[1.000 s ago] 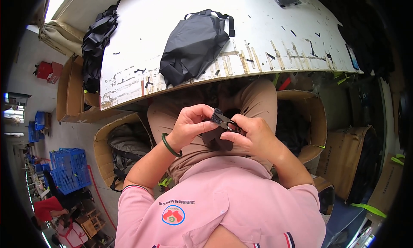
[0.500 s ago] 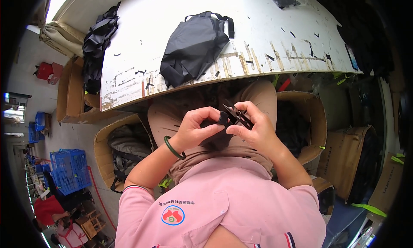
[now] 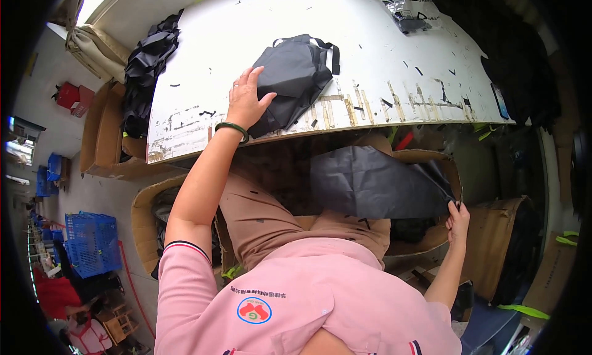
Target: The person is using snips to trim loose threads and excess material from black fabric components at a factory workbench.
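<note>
A flat black fabric bag (image 3: pixel 293 77) with strap loops at its far end lies near the table's front edge. My left hand (image 3: pixel 248 102), a green bangle at its wrist, rests on the bag's left side with fingers stretched and thumb apart. Off to the right, my right hand (image 3: pixel 457 222) pinches the corner of a piece of black fabric (image 3: pixel 376 182). That fabric hangs stretched over my lap and the carton beside my right leg. Whether the right hand also holds the snips is hidden.
The white table (image 3: pixel 246 22) carries scattered black scraps and worn tape strips. A clear plastic packet (image 3: pixel 407 10) lies at its far right, and black fabric (image 3: pixel 151 71) is heaped along its left side. Open cartons (image 3: pixel 145 222) flank my legs; a blue crate (image 3: pixel 92 244) stands farther left.
My hands have parted from above my lap. The left moved forward onto the bag; the right swung right, drawing the black fabric out. The snips in my right hand no longer show.
</note>
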The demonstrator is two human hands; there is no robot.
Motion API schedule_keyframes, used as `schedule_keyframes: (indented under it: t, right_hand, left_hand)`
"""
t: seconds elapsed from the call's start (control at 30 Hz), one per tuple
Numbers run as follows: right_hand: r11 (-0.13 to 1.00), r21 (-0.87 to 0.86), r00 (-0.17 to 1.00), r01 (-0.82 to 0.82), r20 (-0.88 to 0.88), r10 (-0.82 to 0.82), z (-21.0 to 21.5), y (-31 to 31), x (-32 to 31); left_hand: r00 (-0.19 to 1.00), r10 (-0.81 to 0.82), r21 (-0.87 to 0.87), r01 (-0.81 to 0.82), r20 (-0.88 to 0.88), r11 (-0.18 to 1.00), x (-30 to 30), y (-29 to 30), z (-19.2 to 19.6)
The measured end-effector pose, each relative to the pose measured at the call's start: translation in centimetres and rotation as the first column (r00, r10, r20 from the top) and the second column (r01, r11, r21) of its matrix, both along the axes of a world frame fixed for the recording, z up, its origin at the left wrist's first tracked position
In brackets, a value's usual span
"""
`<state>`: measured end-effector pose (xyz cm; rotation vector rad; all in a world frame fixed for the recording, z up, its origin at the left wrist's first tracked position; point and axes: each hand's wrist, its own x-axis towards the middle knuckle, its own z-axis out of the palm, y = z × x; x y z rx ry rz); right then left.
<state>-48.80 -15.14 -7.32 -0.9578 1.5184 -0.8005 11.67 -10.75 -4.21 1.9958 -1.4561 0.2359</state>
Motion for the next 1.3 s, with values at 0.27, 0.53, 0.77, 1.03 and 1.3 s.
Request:
schedule_keyframes:
  t: [0.27,0.53,0.77,1.03,1.3]
  right_hand:
    - [0.983,-0.131,0.542,-0.128,-0.840,-0.042,-10.5,3.7,-8.7]
    - [0.918,-0.299,0.840,-0.262,-0.539,0.064,-1.5,-1.8,3.9]
    - [0.879,-0.334,0.939,-0.341,-0.084,0.332,2.6,-2.0,16.0]
    - [0.744,-0.263,0.310,-0.615,0.787,0.534,7.5,-0.8,29.3]
    - [0.563,-0.313,0.370,-0.765,0.502,0.782,6.9,2.2,33.2]
  left_hand:
    - [0.795,-0.051,-0.045,0.030,-0.605,0.999,5.8,-4.8,1.2]
    - [0.479,-0.435,-0.620,-0.351,-0.763,0.701,12.5,-5.1,14.5]
    - [0.460,-0.669,-0.799,-0.181,-0.584,0.573,7.9,0.3,26.5]
    - [0.115,-0.900,-0.496,0.801,-0.420,0.334,-8.8,6.8,18.4]
    - [0.119,-0.848,-0.122,0.970,-0.517,0.210,-17.0,11.8,6.9]
